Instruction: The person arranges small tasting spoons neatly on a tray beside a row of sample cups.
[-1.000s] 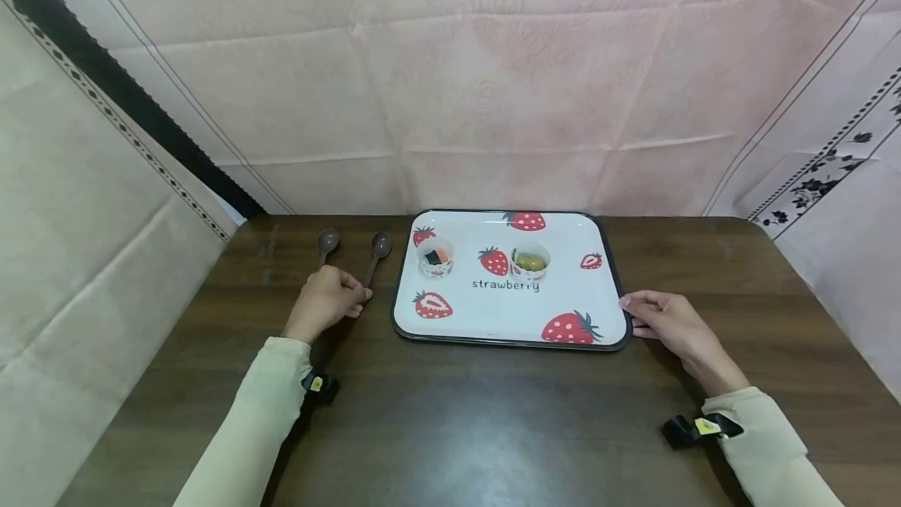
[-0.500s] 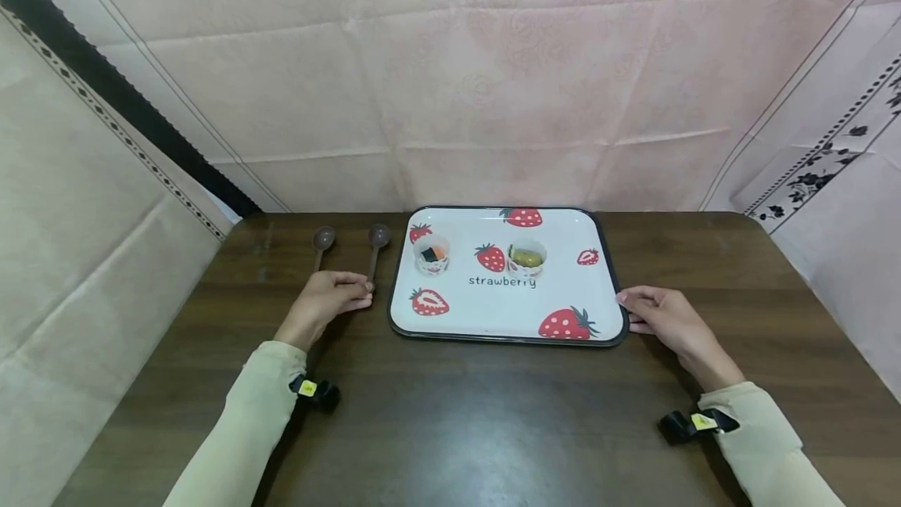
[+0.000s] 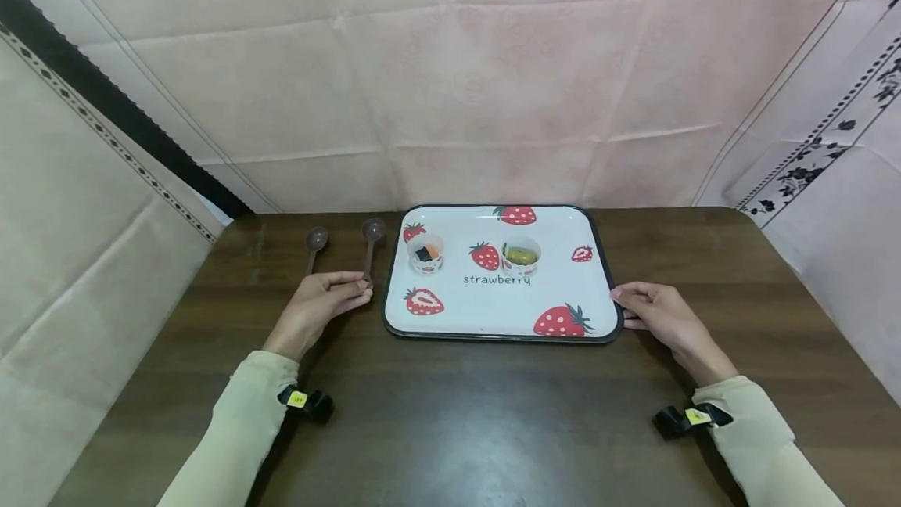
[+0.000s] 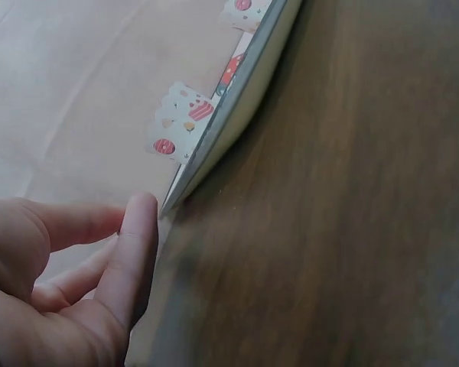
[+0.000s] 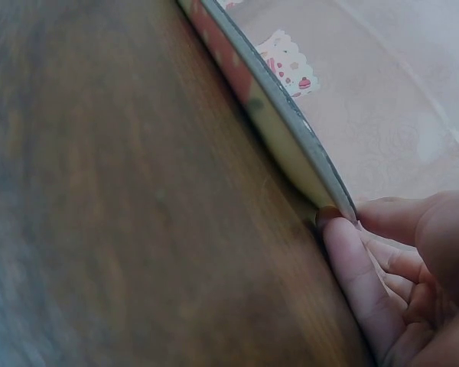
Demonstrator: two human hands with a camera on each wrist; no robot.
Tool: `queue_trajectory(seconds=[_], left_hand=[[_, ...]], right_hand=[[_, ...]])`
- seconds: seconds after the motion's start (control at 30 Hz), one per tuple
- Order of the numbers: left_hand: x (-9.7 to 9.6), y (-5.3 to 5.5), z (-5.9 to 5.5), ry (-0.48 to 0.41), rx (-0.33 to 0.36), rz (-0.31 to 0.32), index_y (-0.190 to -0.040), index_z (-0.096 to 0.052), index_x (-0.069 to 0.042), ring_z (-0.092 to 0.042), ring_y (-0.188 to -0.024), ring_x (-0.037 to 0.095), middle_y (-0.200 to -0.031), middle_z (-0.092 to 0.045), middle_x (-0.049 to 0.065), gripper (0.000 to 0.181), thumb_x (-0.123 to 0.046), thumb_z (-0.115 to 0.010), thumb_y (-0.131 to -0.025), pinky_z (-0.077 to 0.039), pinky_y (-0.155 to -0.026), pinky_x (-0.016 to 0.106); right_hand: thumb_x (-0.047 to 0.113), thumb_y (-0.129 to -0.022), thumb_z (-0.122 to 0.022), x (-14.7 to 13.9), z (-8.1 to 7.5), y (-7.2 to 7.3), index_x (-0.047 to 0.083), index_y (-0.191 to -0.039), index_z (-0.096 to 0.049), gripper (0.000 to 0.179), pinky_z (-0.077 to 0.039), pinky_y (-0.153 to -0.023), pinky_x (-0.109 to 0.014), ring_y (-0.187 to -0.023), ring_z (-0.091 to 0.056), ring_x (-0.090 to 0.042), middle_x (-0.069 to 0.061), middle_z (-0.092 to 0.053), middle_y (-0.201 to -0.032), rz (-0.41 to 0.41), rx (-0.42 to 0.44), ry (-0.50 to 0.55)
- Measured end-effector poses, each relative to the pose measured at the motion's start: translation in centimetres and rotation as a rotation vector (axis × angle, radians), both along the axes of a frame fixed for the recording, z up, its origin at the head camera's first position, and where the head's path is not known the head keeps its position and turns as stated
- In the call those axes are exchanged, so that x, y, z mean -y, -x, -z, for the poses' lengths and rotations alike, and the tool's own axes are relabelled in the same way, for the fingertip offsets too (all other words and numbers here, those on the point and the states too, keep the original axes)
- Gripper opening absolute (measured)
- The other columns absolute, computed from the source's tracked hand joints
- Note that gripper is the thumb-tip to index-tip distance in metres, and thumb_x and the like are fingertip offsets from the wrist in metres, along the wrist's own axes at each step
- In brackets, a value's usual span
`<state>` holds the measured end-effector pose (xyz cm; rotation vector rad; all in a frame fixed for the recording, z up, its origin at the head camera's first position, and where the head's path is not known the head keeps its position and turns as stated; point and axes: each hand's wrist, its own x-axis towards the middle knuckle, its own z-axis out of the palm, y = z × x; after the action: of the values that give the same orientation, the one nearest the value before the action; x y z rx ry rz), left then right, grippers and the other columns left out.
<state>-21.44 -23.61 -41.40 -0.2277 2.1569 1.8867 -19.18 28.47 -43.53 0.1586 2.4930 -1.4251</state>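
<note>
My left hand (image 3: 310, 307) is left of the tray and pinches the handle end of a dark grey-brown spoon (image 3: 373, 233). In the left wrist view the fingertips of my left hand (image 4: 84, 283) come together and hide the handle. A second similar spoon (image 3: 317, 241) lies to its left, its handle running behind the hand. The white strawberry-print tray (image 3: 493, 311) has a dark rim; my right hand (image 3: 665, 315) pinches its right edge. In the right wrist view, thumb and finger of my right hand (image 5: 398, 267) meet at the tray's corner (image 5: 321, 168).
On the tray stand two small patterned paper cups: the left cup (image 3: 426, 264) holds something black and orange, the right cup (image 3: 519, 268) something green. The brown wooden table (image 3: 450, 421) ends at a pale cloth backdrop (image 3: 493, 100).
The pinched spoon has swung from slanting to nearly upright in the head view, with my left fingers following its handle. The whole head view shifts slightly; my right hand stays on the tray edge.
</note>
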Motion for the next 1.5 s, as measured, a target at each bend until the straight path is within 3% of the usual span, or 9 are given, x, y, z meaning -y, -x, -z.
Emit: queue_trajectory(seconds=[0.3, 0.77, 1.5], left_hand=[[-0.9, -0.3, -0.6, -0.023, -0.041, 0.018, -0.142, -0.057, 0.010, -0.075, -0.101, 0.011, -0.130, -0.070, 0.022, 0.043, -0.009, -0.067, -0.105, -0.059, -0.096, 0.029], [-1.8, -1.0, -1.2, -0.005, -0.073, -0.002, -0.141, -0.059, 0.009, -0.076, -0.097, 0.012, -0.130, -0.069, 0.024, 0.040, -0.010, -0.066, -0.105, -0.061, -0.091, 0.027], [-4.2, -1.9, -2.7, -0.014, -0.125, 0.033, -0.138, -0.062, 0.007, -0.076, -0.094, 0.014, -0.127, -0.071, 0.025, 0.036, -0.008, -0.065, -0.105, -0.062, -0.090, 0.029]], right_hand=[[0.038, -0.112, -0.054, 0.1, -0.2, -0.1, -0.009, -0.147, -0.053, 0.058, -0.061, -0.082, -0.020, -0.106, -0.062, -0.023, -0.030, -0.056, -0.145, 0.004, 0.014, -0.007], [0.037, -0.112, -0.054, 0.1, 0.1, -0.1, -0.010, -0.146, -0.053, 0.058, -0.061, -0.081, -0.021, -0.103, -0.064, -0.018, -0.031, -0.057, -0.144, -0.005, -0.005, -0.010], [0.037, -0.112, -0.054, 0.2, 0.1, -0.1, -0.008, -0.146, -0.055, 0.057, -0.062, -0.080, -0.021, -0.098, -0.065, -0.012, -0.030, -0.058, -0.142, 0.005, -0.012, 0.002]])
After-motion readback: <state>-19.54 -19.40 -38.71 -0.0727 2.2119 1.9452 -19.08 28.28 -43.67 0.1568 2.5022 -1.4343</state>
